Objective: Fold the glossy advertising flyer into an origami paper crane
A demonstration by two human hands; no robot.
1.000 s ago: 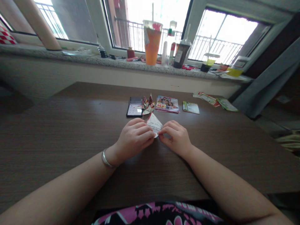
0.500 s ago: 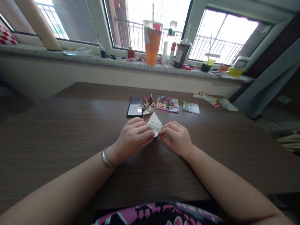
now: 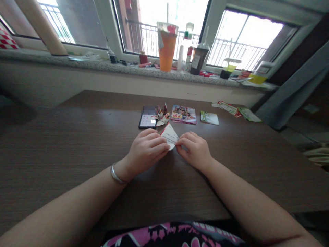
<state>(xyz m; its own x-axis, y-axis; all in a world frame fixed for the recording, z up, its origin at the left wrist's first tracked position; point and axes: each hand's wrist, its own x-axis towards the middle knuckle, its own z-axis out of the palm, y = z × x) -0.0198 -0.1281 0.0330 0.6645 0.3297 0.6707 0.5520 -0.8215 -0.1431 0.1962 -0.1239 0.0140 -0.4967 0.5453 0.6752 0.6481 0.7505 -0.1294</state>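
A small folded piece of printed paper (image 3: pixel 169 134), white with a red edge, is between my two hands above the table. My left hand (image 3: pixel 148 148), with a silver bangle at the wrist, is closed on its left side, the thumb near the lower corner. With thumb and fingertips pinched together, my right hand (image 3: pixel 194 150) grips the paper's right corner. Just beyond the paper stands a folded paper figure (image 3: pixel 162 116) with several points. It sits against a phone (image 3: pixel 148 120) whose screen is lit. My fingers hide part of the paper.
Printed leaflets (image 3: pixel 183 114) lie behind my right hand, with a small stack of cards (image 3: pixel 209 118) beside them. More paper strips (image 3: pixel 229 108) lie at the far right of the brown table (image 3: pixel 77 137). Drink cups (image 3: pixel 167 48) and bottles line the windowsill (image 3: pixel 123 68).
My right hand's fingertips have shifted very slightly up and right along the paper's corner. The left hand and the other things look the same.
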